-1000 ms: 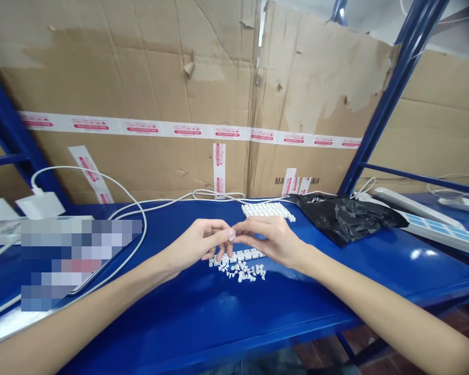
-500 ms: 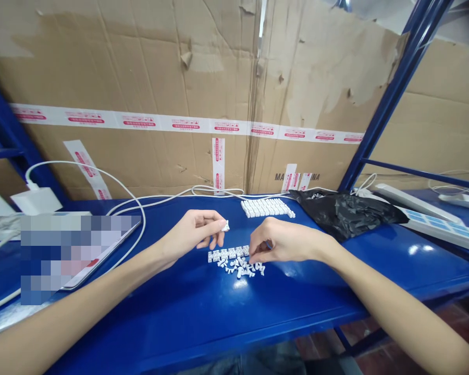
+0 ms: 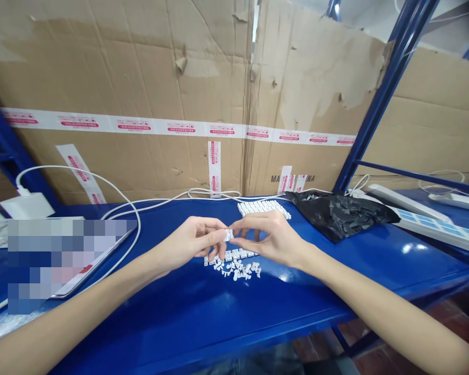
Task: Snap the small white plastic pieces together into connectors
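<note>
My left hand [image 3: 203, 238] is closed in a pinch on a small white plastic piece [image 3: 229, 235] above the blue shelf. From the other side my right hand [image 3: 271, 234] meets the same piece with thumb and forefinger pinched; any smaller part between those fingertips is hidden. Below both hands lies a row of white block-shaped plastic pieces [image 3: 234, 255], partly covered by my fingers. Just in front of that row is a loose pile of tiny white plastic parts [image 3: 240, 271]. Behind my right hand stands a larger batch of white pieces in neat rows [image 3: 263, 207].
A black plastic bag [image 3: 336, 213] lies at the right, beside white strips with blue patches [image 3: 441, 226]. At the left are a tablet-like device [image 3: 113, 250], a white adapter [image 3: 29, 204] and looping white cable. Taped cardboard [image 3: 140, 62] and blue posts [image 3: 386, 94] close off the back.
My right hand has risen from the pile of tiny parts and moved left to the piece in my left hand. The whole view has shifted slightly.
</note>
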`<state>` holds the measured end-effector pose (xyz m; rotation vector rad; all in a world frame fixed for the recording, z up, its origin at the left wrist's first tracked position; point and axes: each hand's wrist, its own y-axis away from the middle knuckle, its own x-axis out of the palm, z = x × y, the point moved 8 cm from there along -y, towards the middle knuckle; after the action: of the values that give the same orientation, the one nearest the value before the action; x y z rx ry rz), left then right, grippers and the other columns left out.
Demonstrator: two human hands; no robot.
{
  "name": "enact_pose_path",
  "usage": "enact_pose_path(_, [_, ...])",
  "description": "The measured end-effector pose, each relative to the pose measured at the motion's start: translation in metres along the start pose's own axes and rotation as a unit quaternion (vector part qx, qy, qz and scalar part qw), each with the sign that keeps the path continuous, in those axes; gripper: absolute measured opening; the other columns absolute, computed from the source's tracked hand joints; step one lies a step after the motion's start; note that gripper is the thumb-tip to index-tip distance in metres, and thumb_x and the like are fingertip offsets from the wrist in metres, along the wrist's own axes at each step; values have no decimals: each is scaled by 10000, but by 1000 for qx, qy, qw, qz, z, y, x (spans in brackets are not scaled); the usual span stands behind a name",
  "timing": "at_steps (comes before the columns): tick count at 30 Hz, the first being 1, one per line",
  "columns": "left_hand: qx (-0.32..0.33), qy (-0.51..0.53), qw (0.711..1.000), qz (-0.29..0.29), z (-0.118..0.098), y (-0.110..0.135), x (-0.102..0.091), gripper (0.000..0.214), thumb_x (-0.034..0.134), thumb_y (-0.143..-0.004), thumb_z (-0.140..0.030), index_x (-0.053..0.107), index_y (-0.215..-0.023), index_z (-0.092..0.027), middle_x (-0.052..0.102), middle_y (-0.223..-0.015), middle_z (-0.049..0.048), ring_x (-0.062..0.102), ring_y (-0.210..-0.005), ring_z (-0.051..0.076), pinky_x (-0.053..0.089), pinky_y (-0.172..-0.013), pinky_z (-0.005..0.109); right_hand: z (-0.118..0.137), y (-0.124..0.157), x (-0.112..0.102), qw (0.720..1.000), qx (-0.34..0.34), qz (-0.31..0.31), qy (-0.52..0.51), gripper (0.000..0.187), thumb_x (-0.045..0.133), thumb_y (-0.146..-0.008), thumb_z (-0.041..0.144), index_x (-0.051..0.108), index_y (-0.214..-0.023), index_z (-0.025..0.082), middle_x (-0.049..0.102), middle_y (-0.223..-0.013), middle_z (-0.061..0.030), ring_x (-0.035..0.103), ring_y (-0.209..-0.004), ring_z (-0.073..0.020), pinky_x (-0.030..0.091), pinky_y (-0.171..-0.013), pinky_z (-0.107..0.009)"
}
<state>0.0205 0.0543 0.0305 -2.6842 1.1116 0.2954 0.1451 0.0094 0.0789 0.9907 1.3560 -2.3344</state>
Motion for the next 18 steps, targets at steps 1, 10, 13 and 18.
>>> enact_pose_path(1, [4,-1,1000,-2,-3,0,0,318,641,-950,-441,691,-946,-127,729,-694,67,566,-536,111,329,-457,208,0,0,-3,1000,1,-6,-9,200,701,-919,321,757,-959,133,743,-756,-43,663,-617,-115,514,-576,-225])
enact_pose_path(10, [37,48,998,-13,-13,0,6,289,634,-962,-397,697,-898,-122,742,-719,78,632,-532,136,479,-443,212,-5,-5,-13,993,78,-16,-84,185,778,-809,295,780,-908,140,758,-736,-34,699,-636,-115,488,-495,-174])
enact_pose_path(13, [49,74,996,-10,-16,1,8,264,651,-954,-363,694,-875,-115,750,-711,80,670,-531,146,547,-515,245,-2,-5,-15,993,80,-17,-89,181,786,-796,293,780,-898,143,760,-746,-36,702,-639,-119,494,-495,-174])
enact_pose_path(18, [58,128,990,2,-20,1,12,259,690,-923,-357,697,-864,-105,757,-690,88,700,-533,167,581,-539,268,6,-6,-18,993,68,-27,-87,151,790,-783,267,783,-876,149,748,-718,-37,685,-613,-123,472,-459,-173])
